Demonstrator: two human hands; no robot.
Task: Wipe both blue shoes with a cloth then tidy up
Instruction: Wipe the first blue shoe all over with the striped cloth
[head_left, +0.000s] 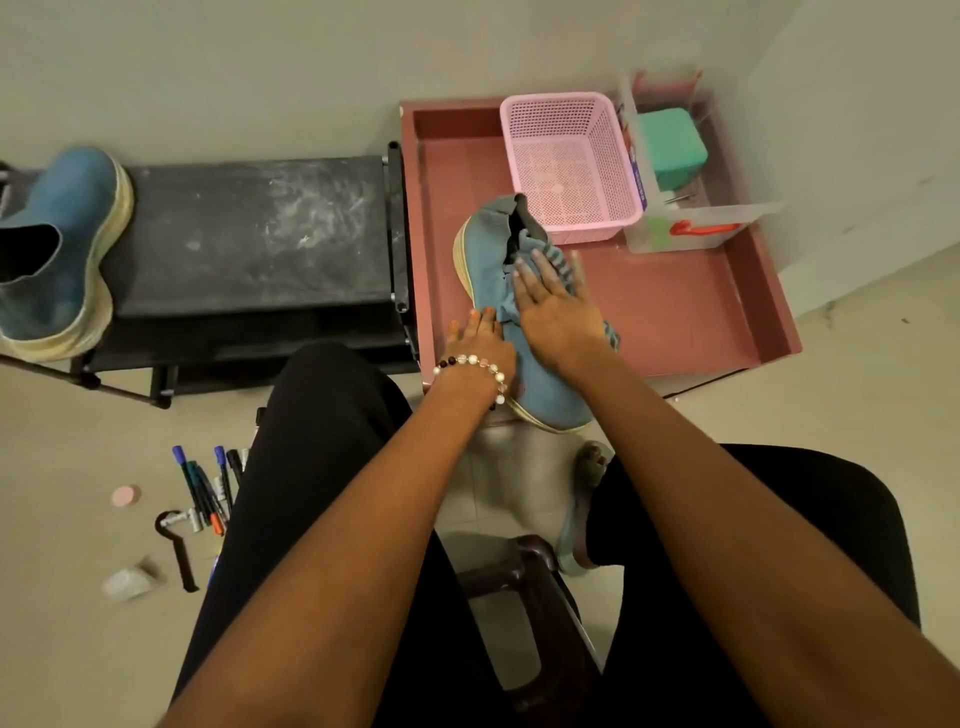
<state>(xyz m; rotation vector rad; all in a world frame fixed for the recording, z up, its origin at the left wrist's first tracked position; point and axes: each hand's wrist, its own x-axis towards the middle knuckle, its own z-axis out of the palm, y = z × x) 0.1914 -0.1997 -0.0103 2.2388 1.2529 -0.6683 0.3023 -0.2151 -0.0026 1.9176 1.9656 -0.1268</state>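
Seated person, seen from above, wiping the first of two blue shoes. The near shoe (519, 332) lies on its side across the front edge of a pink tray (675, 312), toe toward the person. The right hand (553, 306) presses a blue-grey cloth (540, 260) flat against the shoe's upper, fingers straight and spread. The left hand (480, 340), fingers extended, rests on the shoe's sole side and steadies it. The second blue shoe (57, 249) stands on a dark shoe rack (249, 234) at left, well apart. A pink basket (569, 161) sits at the back of the tray. Judged step: wiping in progress on one shoe. The next move probably calls for finishing this upper, turning the shoe to reach its other side, then fetching the shoe on the rack.
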